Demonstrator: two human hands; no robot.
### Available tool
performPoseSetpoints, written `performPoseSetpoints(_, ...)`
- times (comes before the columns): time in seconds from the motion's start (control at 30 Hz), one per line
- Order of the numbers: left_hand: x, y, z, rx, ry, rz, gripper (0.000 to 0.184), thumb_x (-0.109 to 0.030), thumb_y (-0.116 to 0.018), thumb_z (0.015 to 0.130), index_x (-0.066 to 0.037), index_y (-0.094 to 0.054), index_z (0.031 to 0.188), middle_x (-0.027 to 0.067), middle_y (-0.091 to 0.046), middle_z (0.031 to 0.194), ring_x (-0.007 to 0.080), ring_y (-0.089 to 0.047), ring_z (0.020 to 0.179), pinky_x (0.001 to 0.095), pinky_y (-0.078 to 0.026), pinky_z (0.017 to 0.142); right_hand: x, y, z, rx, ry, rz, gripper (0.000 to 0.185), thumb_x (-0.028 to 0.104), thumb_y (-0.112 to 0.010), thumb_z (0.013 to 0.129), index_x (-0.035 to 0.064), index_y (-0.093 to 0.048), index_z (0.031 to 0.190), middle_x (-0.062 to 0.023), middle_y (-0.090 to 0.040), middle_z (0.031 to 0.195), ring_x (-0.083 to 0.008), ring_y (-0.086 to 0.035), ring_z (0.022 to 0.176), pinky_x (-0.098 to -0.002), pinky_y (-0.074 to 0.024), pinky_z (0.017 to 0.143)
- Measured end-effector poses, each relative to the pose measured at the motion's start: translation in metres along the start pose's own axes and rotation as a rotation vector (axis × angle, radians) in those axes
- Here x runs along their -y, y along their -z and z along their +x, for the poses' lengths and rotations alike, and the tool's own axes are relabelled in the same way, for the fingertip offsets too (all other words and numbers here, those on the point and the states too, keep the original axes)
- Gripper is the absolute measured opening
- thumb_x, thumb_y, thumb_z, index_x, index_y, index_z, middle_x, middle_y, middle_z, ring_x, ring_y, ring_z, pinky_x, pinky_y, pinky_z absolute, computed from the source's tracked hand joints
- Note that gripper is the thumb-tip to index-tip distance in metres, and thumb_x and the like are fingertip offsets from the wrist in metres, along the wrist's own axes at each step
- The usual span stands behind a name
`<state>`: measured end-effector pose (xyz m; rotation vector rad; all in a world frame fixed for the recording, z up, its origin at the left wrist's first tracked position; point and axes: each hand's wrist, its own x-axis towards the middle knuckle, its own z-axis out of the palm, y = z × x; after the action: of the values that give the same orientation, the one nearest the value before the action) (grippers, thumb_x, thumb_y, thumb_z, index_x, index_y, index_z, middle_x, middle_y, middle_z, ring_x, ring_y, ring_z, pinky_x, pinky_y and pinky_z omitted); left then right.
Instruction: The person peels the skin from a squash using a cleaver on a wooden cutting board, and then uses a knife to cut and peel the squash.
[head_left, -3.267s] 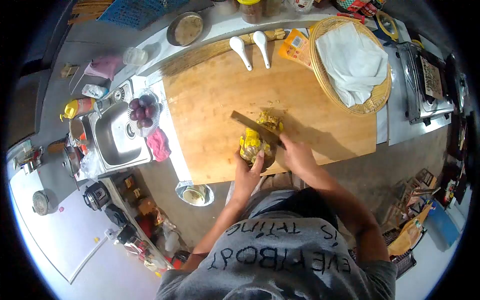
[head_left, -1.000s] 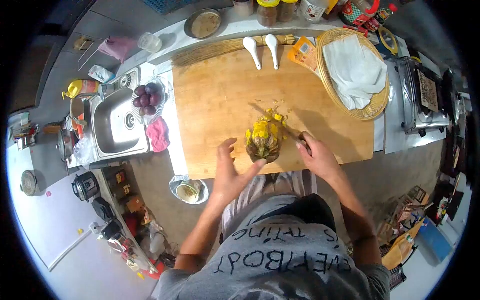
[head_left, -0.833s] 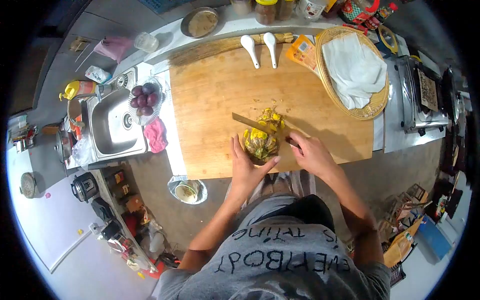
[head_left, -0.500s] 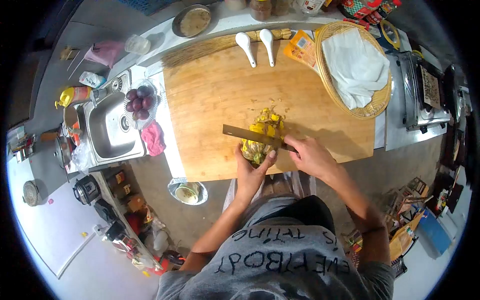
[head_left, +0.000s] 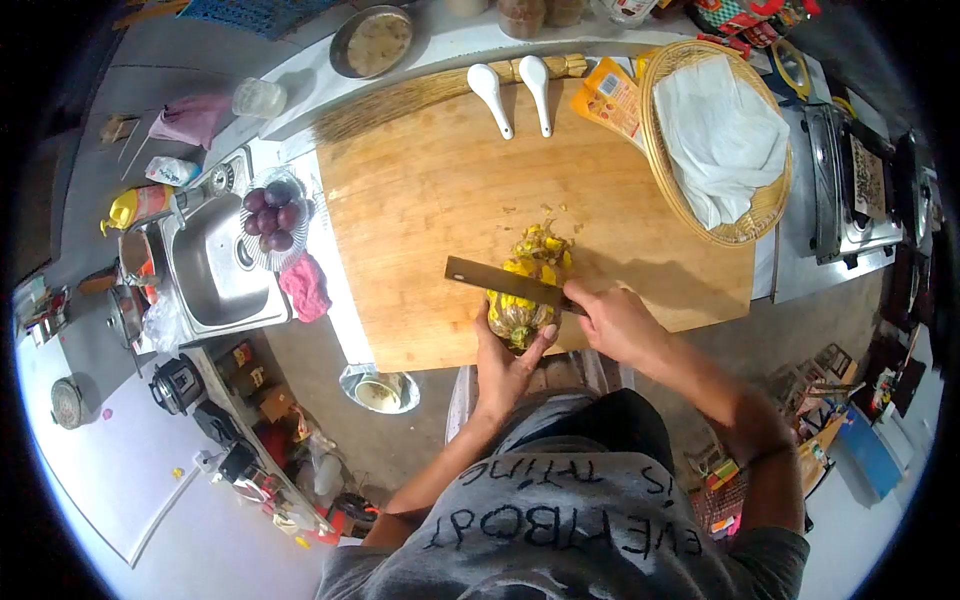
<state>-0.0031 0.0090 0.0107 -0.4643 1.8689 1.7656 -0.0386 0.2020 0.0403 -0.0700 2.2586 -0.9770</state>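
Note:
My left hand [head_left: 506,362] is closed around the near end of a pumpkin [head_left: 514,320], whose green stem points toward me. Its skin is mottled, with bright yellow flesh bared in patches. In my right hand [head_left: 617,320] is the handle of a kitchen knife [head_left: 498,280]. The broad, dark blade lies across the pumpkin, pointing left; whether its edge is in the flesh is hidden. Just beyond the blade, yellow and brown peelings [head_left: 543,243] lie in a heap on the wooden board [head_left: 420,220].
Two white spoons [head_left: 488,95], a straw broom [head_left: 410,100] and an orange packet [head_left: 608,95] lie along the far side. A cloth-lined basket [head_left: 745,232] stands right. Left are plums [head_left: 270,215], a pink cloth [head_left: 304,287] and a sink [head_left: 212,265]. Below hangs or stands a lined bin [head_left: 380,392].
The pumpkin has turned slightly, so its stem end shows more fully. My left hand sits slightly lower, and the knife is tilted a bit more. The whole view has shifted a little.

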Motion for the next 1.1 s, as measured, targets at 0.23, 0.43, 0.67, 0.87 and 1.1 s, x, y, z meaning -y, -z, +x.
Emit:
performPoseSetpoints(0.23, 0.003, 0.003, 0.002, 0.005, 0.030, 0.020, 0.085, -0.011, -0.076, 0.079, 0.008, -0.015, 0.135, 0.0186, -0.050, 0.117, 0.0203, -0.054, 0.105, 0.0299, -0.046, 0.089, 0.003, -0.017, 0.003, 0.004, -0.014, -0.166, 0.046, 0.002, -0.060, 0.074, 0.0073, -0.048, 0.118, -0.0180, -0.061, 0.069, -0.0369, -0.061, 0.065, -0.0470, -0.0481, 0.058)
performPoseSetpoints(0.43, 0.004, -0.001, 0.001, -0.011, 0.005, 0.011, 0.085, -0.012, -0.076, 0.079, 0.009, -0.016, 0.135, 0.0188, -0.050, 0.117, 0.0207, -0.053, 0.106, 0.0302, -0.045, 0.090, 0.004, -0.023, 0.013, -0.126, 0.066, -0.146, 0.040, 0.004, -0.057, 0.077, 0.0082, -0.049, 0.115, -0.0178, -0.061, 0.062, -0.0377, -0.064, 0.061, -0.0479, -0.0508, 0.053)
performPoseSetpoints(0.67, 0.009, -0.001, 0.002, -0.054, -0.027, 0.046, 0.084, -0.015, -0.077, 0.079, 0.009, -0.018, 0.135, 0.0185, -0.050, 0.117, 0.0212, -0.053, 0.106, 0.0314, -0.045, 0.091, -0.003, -0.017, 0.004, -0.097, 0.073, -0.190, 0.039, 0.003, -0.056, 0.077, 0.0072, -0.049, 0.115, -0.0185, -0.061, 0.063, -0.0385, -0.064, 0.061, -0.0486, -0.0508, 0.055)
performPoseSetpoints(0.87, -0.004, -0.006, -0.004, -0.021, 0.049, -0.053, 0.088, -0.017, -0.078, 0.077, 0.010, -0.018, 0.135, 0.0205, -0.048, 0.120, 0.0223, -0.052, 0.109, 0.0328, -0.045, 0.092, -0.018, -0.026, 0.010, -0.136, 0.043, -0.226, 0.040, 0.004, -0.055, 0.078, 0.0070, -0.049, 0.117, -0.0188, -0.061, 0.064, -0.0376, -0.063, 0.062, -0.0485, -0.0509, 0.058)
performPoseSetpoints(1.1, 0.003, -0.004, 0.001, -0.078, -0.043, 0.019, 0.089, -0.018, -0.080, 0.075, 0.010, -0.020, 0.135, 0.0240, -0.048, 0.121, 0.0253, -0.052, 0.111, 0.0342, -0.044, 0.094, -0.026, -0.014, 0.021, -0.249, 0.001, 0.076, 0.034, 0.007, -0.055, 0.083, 0.0028, -0.052, 0.117, -0.0237, -0.059, 0.068, -0.0403, -0.060, 0.062, -0.0480, -0.0470, 0.056)
